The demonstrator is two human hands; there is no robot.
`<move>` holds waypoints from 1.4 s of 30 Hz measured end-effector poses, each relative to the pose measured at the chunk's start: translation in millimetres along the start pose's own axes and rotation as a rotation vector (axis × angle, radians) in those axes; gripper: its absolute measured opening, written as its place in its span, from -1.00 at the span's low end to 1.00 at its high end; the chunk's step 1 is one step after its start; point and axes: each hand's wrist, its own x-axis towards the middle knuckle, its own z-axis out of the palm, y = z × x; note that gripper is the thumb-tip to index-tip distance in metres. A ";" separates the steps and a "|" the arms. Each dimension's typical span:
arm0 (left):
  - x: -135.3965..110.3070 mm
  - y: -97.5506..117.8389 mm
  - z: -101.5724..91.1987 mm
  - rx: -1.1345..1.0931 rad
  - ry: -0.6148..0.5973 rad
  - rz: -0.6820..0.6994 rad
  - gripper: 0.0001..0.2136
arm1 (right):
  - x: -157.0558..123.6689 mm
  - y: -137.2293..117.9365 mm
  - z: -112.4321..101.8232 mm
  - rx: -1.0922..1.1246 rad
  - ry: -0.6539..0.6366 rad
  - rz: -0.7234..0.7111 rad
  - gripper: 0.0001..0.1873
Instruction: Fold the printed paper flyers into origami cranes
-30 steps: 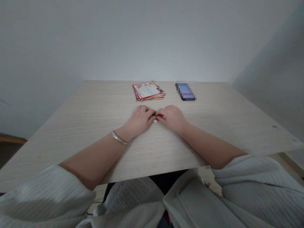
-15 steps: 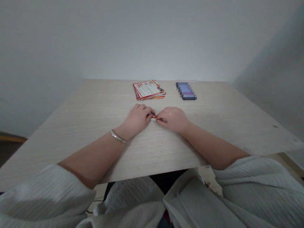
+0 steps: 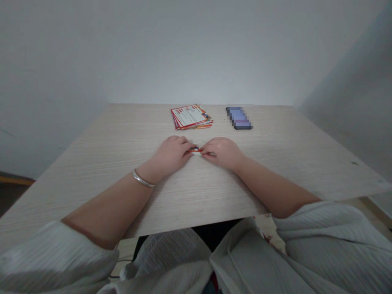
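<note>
Between my hands, low over the table, is a narrow strip of folded printed paper (image 3: 196, 150) with red, blue and white on it. My left hand (image 3: 173, 155), a silver bangle on its wrist, pinches the left end between thumb and fingers. At the other end, the fingertips of my right hand (image 3: 223, 153) are closed on the paper. Fingers cover most of it, so its full size and folds are hidden.
Beyond my hands lies a loosely fanned stack of red-edged printed sheets (image 3: 190, 116). To its right is a phone (image 3: 239, 118) with a blurred screen. The pale wooden table (image 3: 190, 192) meets a wall (image 3: 196, 49) at the back.
My left hand has slid a little to the left, away from the right one, and more of the folded paper shows between them. The right hand has hardly moved.
</note>
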 end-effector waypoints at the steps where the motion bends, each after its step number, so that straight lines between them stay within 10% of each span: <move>1: 0.2 -0.4 -0.5 -0.003 -0.012 -0.013 -0.66 | -0.4 0.3 0.2 0.006 0.003 0.005 -0.79; 42: 2.1 3.5 8.3 -0.227 0.047 -0.005 -0.75 | 0.0 1.5 8.5 0.188 0.104 0.189 -0.76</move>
